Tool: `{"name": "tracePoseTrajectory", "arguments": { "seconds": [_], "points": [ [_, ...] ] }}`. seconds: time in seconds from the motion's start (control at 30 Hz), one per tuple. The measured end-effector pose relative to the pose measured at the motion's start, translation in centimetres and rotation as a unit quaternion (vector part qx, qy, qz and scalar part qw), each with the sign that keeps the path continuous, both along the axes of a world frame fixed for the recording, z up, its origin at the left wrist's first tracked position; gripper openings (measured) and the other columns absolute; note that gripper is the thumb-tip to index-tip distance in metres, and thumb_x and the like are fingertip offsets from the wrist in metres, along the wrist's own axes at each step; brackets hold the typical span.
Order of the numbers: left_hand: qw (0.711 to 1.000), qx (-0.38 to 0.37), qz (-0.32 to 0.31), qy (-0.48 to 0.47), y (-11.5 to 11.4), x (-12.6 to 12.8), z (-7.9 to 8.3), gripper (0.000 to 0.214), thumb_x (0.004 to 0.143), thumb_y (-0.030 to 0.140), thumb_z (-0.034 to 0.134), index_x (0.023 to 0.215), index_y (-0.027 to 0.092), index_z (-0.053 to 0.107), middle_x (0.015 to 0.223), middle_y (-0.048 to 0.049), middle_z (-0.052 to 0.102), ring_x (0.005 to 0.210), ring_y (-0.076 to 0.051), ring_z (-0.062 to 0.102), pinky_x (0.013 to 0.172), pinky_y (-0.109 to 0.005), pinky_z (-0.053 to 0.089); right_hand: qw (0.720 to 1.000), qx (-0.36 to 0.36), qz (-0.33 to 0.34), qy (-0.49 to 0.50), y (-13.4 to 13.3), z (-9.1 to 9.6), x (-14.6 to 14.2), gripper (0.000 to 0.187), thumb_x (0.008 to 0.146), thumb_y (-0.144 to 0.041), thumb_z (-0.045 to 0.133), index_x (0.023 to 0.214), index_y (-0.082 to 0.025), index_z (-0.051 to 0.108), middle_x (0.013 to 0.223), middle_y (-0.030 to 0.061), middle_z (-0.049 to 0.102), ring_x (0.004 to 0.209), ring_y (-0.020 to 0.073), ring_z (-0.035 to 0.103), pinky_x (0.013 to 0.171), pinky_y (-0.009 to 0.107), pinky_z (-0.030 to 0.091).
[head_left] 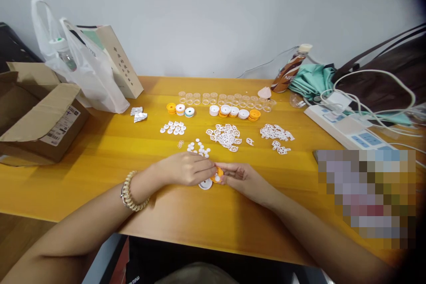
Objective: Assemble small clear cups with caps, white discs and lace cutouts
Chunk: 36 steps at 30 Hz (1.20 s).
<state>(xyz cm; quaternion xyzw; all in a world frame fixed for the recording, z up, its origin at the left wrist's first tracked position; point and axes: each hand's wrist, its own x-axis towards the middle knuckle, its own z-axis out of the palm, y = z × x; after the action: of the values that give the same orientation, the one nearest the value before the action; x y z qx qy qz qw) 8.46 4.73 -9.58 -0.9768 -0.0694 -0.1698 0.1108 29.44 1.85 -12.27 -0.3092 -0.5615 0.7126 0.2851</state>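
My right hand pinches the right edge of a small orange round cap, with a small white piece inside it. My left hand reaches over the cap from the left, fingers pressed together and fingertips at its rim. Whatever its fingertips pinch is hidden. Just below them on the table lies a white round cap, partly covered by the left hand and the orange cap. Small white discs are scattered just behind the left hand. Farther back lie a pile of white openwork plastic pieces and white pegged discs.
Clear small cups line the back, with white and orange caps before them. More openwork pieces lie right. A cardboard box and plastic bag stand left; a bottle and power strip are right.
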Motion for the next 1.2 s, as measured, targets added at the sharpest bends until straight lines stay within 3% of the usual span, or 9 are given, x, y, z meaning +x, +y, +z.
{"name": "tracePoseTrajectory", "arguments": {
  "seconds": [0.23, 0.63, 0.97, 1.2],
  "points": [
    [1.000, -0.007, -0.023, -0.007, 0.1, -0.1, 0.2, 0.017, 0.087, 0.012, 0.047, 0.101, 0.011, 0.057, 0.096, -0.0078, 0.067, 0.084, -0.015, 0.062, 0.071, -0.028, 0.053, 1.000, -0.008, 0.005, 0.001, -0.1, 0.1, 0.1, 0.037, 0.076, -0.025, 0.064, 0.112, -0.028, 0.061, 0.096, -0.0023, 0.069, 0.092, 0.0144, 0.061, 0.091, 0.032, 0.043],
    [0.993, -0.112, 0.029, 0.022, 0.4, -0.2, 0.5, 0.022, 0.091, 0.015, 0.040, 0.102, 0.016, 0.059, 0.099, -0.0070, 0.064, 0.085, -0.014, 0.058, 0.070, -0.029, 0.049, 1.000, 0.012, 0.000, 0.003, 0.0, -0.1, 0.1, 0.036, 0.079, -0.028, 0.060, 0.115, -0.026, 0.059, 0.105, 0.0002, 0.067, 0.096, 0.0162, 0.061, 0.094, 0.035, 0.042],
    [0.996, -0.071, 0.015, 0.043, 0.2, -0.4, 0.9, 0.024, 0.090, 0.014, 0.042, 0.108, 0.016, 0.057, 0.105, -0.0090, 0.062, 0.096, -0.016, 0.057, 0.079, -0.031, 0.049, 1.000, 0.003, -0.027, 0.017, -0.3, -0.4, 0.1, 0.038, 0.077, -0.029, 0.063, 0.114, -0.025, 0.059, 0.105, 0.0018, 0.067, 0.096, 0.0167, 0.061, 0.094, 0.037, 0.042],
    [0.990, -0.136, 0.026, -0.038, 0.4, -0.5, 0.6, 0.021, 0.088, 0.014, 0.045, 0.104, 0.016, 0.059, 0.100, -0.0070, 0.065, 0.093, -0.015, 0.059, 0.079, -0.031, 0.051, 0.999, 0.000, -0.045, -0.004, -0.1, -0.6, 0.3, 0.040, 0.075, -0.031, 0.065, 0.114, -0.024, 0.059, 0.103, 0.0030, 0.068, 0.096, 0.0169, 0.061, 0.093, 0.037, 0.042]
  ]
}}
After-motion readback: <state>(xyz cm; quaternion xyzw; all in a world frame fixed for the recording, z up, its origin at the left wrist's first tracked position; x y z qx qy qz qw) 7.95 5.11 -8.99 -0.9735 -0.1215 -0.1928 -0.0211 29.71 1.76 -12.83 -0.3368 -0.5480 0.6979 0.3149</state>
